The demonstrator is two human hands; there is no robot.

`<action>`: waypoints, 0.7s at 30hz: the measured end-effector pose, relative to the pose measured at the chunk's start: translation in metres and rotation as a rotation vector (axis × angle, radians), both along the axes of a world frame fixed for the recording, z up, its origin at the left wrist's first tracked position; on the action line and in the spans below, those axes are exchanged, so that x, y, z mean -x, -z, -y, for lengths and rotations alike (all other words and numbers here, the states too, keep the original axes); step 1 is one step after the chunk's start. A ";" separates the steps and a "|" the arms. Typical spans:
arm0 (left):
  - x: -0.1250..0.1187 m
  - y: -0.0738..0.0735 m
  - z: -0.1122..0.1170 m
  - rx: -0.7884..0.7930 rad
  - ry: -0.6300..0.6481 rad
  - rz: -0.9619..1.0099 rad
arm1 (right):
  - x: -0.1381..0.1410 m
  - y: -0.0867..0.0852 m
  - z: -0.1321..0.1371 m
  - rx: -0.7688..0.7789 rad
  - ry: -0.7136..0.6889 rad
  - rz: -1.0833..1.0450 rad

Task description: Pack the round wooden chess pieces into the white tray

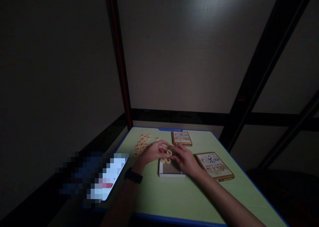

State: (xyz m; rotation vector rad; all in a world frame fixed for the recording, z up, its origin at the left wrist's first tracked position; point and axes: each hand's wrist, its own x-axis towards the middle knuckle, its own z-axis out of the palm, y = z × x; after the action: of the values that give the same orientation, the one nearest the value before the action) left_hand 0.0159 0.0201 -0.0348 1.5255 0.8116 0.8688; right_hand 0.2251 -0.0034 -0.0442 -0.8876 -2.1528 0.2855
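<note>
My left hand and my right hand meet over a small white open box on a green table. The fingers of both hands are pinched together around a small round pale game piece above the box's far end. Two more round pieces lie in the box just under my fingers. A black band sits on my left wrist. A scatter of several round pale pieces with red marks lies on the table left of my left hand.
Two printed box lids lie on the table: one at the far edge, one to the right. A lit phone screen rests at the table's left edge. Dark frame bars and plain walls surround the blue-edged table.
</note>
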 end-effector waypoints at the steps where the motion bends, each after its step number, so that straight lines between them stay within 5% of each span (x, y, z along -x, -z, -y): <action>1: 0.001 -0.001 0.001 0.018 0.045 -0.008 | -0.001 -0.001 0.001 0.002 -0.051 0.009; 7: 0.007 -0.002 0.001 0.055 0.155 -0.118 | 0.002 -0.009 0.008 0.059 -0.126 0.043; 13: 0.020 0.005 -0.010 -0.199 -0.089 -0.429 | 0.008 -0.011 0.010 0.146 0.071 0.240; 21: 0.016 0.008 -0.004 -0.434 -0.080 -0.645 | 0.016 -0.008 0.008 0.216 0.099 0.365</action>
State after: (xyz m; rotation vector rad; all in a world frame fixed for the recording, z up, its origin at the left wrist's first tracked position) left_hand 0.0000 0.0246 -0.0423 2.2246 1.2017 0.6297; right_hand 0.2087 -0.0111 -0.0358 -1.2458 -2.4324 0.3305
